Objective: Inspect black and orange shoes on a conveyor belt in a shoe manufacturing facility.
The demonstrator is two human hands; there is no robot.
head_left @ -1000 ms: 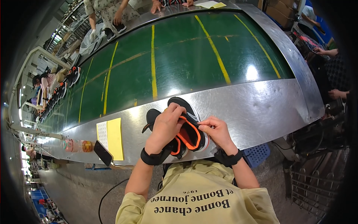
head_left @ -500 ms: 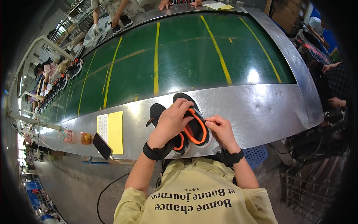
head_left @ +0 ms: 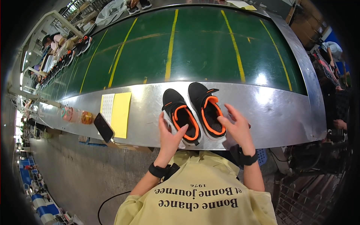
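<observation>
Two black sneakers with orange collar linings and pale soles stand side by side on the metal ledge, toes pointing away from me. Beside the left sneaker (head_left: 173, 98) is my left hand (head_left: 170, 138), fingers apart, its thumb reaching over the heel part of the collar. My right hand (head_left: 237, 127) is spread at the outer side of the right sneaker (head_left: 197, 92), with the thumb near its orange collar. Neither hand grips a shoe. A strap end sticks out from the right sneaker's upper. Dark bands circle both my wrists.
Beyond the ledge lies a green conveyor belt (head_left: 206, 48) with yellow stripes. To the left are a yellow sheet (head_left: 121, 116), a phone (head_left: 104, 127) and a bottle with amber contents (head_left: 86, 117). Several sneakers (head_left: 67, 58) line the far left; a person (head_left: 55, 40) is there.
My hands have let go of the right sneaker's collar and moved apart to either side of the pair. Both sneakers now stand upright side by side. The view has shifted.
</observation>
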